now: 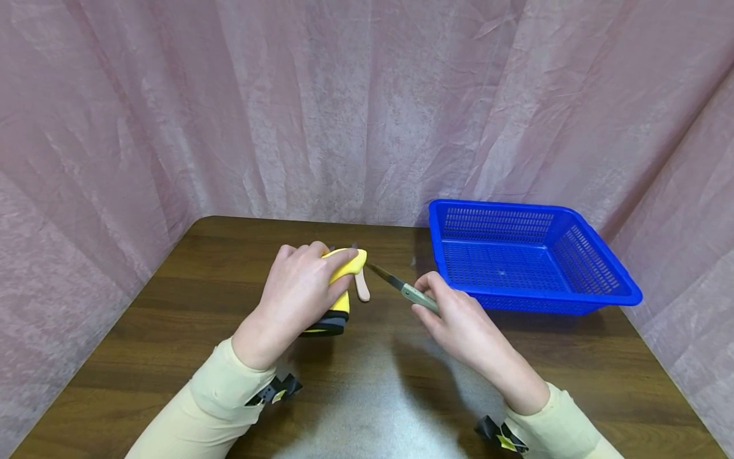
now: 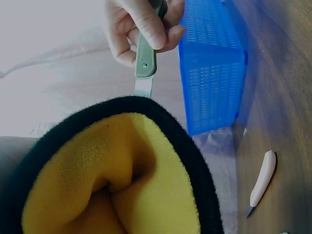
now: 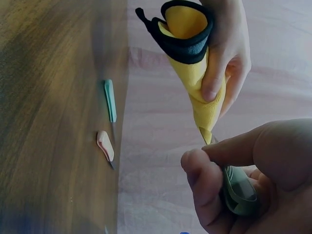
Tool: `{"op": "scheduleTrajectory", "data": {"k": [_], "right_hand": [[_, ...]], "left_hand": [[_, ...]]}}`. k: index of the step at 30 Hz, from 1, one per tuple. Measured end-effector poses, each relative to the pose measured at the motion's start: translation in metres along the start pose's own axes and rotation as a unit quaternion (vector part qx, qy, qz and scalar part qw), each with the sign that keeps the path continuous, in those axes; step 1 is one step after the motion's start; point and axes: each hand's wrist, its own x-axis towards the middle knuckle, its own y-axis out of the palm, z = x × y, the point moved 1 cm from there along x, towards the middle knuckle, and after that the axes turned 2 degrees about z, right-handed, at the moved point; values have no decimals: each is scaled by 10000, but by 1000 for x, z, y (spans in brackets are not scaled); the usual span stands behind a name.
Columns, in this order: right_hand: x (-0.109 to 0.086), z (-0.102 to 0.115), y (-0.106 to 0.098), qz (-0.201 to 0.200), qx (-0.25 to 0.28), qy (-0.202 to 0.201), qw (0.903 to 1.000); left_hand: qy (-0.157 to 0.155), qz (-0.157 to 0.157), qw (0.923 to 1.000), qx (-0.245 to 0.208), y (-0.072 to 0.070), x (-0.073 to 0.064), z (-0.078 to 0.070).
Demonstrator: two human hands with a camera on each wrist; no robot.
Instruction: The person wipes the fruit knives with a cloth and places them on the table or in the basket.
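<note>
My left hand [image 1: 301,284] grips a folded yellow cloth [image 1: 341,302] with dark edging. Seen in the left wrist view, the cloth [image 2: 168,180] bulges into an open fold. My right hand [image 1: 461,325] holds a knife by its green handle [image 1: 420,298], its blade pointing left towards the cloth. The blade's tip meets the narrow end of the cloth [image 3: 187,75] in the right wrist view, where the fingers partly hide the knife. On the table behind the cloth lies a knife with a pale pink handle [image 1: 362,287]. Beside it, the right wrist view shows a green-handled knife [image 3: 110,100].
A blue plastic basket [image 1: 533,299] with mesh walls stands at the right rear of the brown wooden table [image 1: 189,319]. Pink curtains [image 1: 344,115] hang behind the table and at its sides.
</note>
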Motion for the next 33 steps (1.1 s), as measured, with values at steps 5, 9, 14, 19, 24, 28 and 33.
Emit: {"op": "scheduleTrajectory", "data": {"k": [5,9,14,19,24,28,33], "right_hand": [[1,0,0,-52,-207,39,9998],[1,0,0,-96,-411,100,9991],[0,1,-1,-131,-704,169,9973],[1,1,0,-108,-825,81,9965],[0,-2,3,-336,-963,-167,9946],[0,-2,5,-422,-922,-169,9947],[0,2,3,-309,-803,94,9962]], "left_hand": [[-27,12,10000,-2,-1,0,0],[-21,3,10000,10,-2,0,0],[-21,-32,10000,17,-2,0,0],[-32,-46,10000,16,-3,0,-1],[-28,-82,10000,21,-3,0,0],[-5,-89,9999,54,-4,0,0],[37,-143,9999,43,-3,-1,-1]]}}
